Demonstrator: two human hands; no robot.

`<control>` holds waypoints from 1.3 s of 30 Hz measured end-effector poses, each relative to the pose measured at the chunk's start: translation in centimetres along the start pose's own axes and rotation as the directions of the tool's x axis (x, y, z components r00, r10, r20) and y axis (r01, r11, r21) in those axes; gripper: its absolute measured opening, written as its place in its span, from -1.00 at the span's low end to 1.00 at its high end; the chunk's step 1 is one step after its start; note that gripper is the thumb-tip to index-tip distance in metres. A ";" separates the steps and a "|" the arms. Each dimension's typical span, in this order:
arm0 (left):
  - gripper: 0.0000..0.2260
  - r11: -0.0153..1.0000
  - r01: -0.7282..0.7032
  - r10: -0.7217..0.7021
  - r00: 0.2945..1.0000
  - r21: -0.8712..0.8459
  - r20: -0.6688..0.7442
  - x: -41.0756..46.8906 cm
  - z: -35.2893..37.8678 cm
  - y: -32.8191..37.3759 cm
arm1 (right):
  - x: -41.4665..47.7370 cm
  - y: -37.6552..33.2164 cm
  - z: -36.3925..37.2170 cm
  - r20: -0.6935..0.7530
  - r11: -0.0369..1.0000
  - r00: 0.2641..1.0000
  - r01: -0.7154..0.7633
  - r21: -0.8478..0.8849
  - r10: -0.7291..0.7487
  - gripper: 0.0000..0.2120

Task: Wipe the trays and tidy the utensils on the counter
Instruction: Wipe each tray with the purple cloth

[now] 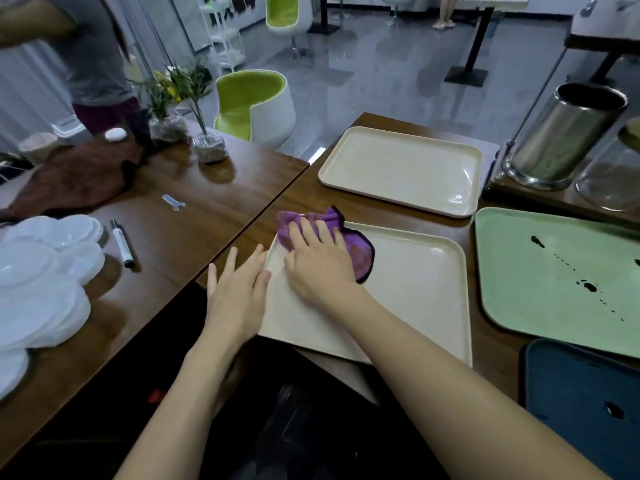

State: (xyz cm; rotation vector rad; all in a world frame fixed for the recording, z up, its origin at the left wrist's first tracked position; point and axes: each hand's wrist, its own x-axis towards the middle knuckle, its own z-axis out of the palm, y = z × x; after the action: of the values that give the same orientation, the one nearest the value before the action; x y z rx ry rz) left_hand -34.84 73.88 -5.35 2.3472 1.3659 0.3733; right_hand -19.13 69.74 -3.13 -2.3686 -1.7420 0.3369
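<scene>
A cream tray (415, 289) lies on the wooden counter in front of me. My right hand (318, 261) presses a purple cloth (362, 256) flat onto the tray's far left corner, fingers straight. My left hand (239, 292) lies flat with straight fingers against the tray's left rim, steadying it. A second cream tray (401, 168) sits behind the first. To the right is a green tray (554, 282) with dark spots on it, and a dark blue tray (581, 410) with a dark spot lies nearest me on the right.
A steel cylinder container (568, 133) and a glass jar (613, 171) stand at the back right. On the left table lie white plastic lids (45, 271), a marker (122, 243), a small wrench (174, 202), plant vases (207, 147) and a brown cloth (76, 178). A person (90, 57) stands far left.
</scene>
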 end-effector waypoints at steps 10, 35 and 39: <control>-0.59 0.998 0.052 -0.054 0.996 -0.027 -0.075 -0.2 0.6 0.7 | -6.7 10.4 -2.8 0.080 0.977 0.974 -0.213 0.023 0.211 -0.45; -0.58 0.992 0.095 -0.097 0.995 0.086 0.009 0.9 0.6 0.7 | -16.2 10.0 -2.0 -0.235 0.997 0.971 -0.028 0.072 0.044 -0.74; -0.46 0.984 0.158 -0.148 0.983 0.085 -0.105 1.0 -0.2 4.8 | -17.5 10.9 -6.1 -0.293 0.856 0.931 -0.037 0.516 0.217 -0.69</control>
State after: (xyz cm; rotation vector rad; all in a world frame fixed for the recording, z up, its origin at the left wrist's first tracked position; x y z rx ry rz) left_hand -30.73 72.71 -2.90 2.3046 1.6313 0.3912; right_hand -12.41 49.70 0.97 -2.0119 -1.1622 0.3263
